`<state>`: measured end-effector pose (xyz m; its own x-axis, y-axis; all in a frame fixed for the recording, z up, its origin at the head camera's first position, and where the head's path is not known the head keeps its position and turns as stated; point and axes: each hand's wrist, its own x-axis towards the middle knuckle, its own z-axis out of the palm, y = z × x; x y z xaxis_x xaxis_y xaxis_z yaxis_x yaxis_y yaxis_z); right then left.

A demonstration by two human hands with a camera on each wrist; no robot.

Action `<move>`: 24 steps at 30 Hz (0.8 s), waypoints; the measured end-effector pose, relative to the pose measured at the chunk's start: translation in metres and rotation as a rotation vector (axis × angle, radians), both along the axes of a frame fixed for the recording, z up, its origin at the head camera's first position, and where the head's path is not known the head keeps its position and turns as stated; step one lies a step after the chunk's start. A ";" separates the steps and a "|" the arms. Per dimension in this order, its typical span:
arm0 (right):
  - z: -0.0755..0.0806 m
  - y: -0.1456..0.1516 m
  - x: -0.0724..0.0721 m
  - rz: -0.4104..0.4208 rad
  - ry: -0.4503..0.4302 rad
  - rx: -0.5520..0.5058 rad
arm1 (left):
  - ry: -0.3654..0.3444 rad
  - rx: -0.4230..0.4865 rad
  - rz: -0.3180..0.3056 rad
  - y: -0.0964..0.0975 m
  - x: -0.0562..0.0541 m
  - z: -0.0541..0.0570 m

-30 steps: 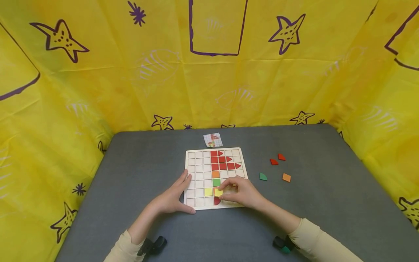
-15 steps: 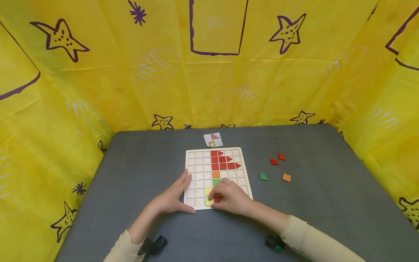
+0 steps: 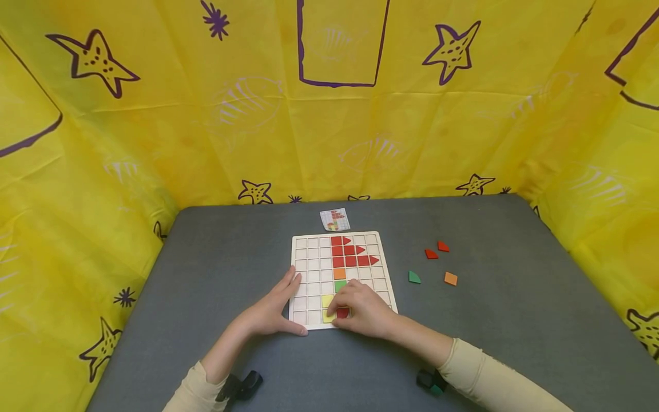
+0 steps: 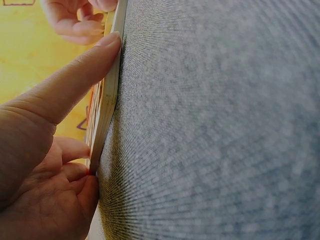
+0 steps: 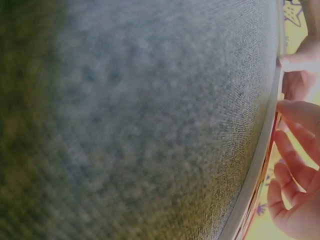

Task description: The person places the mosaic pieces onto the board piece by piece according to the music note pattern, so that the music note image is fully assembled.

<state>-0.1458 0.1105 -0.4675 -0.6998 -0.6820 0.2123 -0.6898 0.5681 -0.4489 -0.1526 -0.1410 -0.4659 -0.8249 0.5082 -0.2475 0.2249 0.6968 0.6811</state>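
Note:
In the head view a pale wooden grid board (image 3: 314, 277) lies on the table. My left hand (image 3: 270, 309) steadies its near left corner, thumb on the front edge and straight fingers along the left side. With thumb and fingertips, my right hand (image 3: 362, 312) pinches a yellow square tile (image 3: 328, 316) at the bottom row. Directly above it sits another yellow tile (image 3: 326, 300). A dark red piece (image 3: 342, 313) shows beside it, partly covered by the right hand. Red tiles (image 3: 351, 261), an orange tile (image 3: 340, 273) and a green tile (image 3: 340, 286) fill other cells.
A small pattern card (image 3: 335, 220) lies behind the board. To the right are loose pieces: two red ones (image 3: 431, 254), a green quarter-circle (image 3: 414, 277) and an orange square (image 3: 451, 279). Yellow patterned cloth (image 3: 206, 143) hangs around the grey table (image 3: 226, 246).
My right hand has moved left and toward me, bringing the yellow tile to the bottom row. Over the last half second it barely moves. My left hand stays put.

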 end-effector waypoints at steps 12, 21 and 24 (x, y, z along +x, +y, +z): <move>0.002 -0.002 0.002 -0.043 -0.021 0.010 | 0.000 0.003 0.000 0.000 0.000 0.002; 0.003 -0.002 0.002 -0.054 -0.042 -0.002 | 0.005 0.000 -0.005 -0.001 0.000 0.000; 0.003 0.003 0.000 -0.051 -0.079 -0.053 | 0.006 -0.001 -0.004 -0.001 0.000 0.000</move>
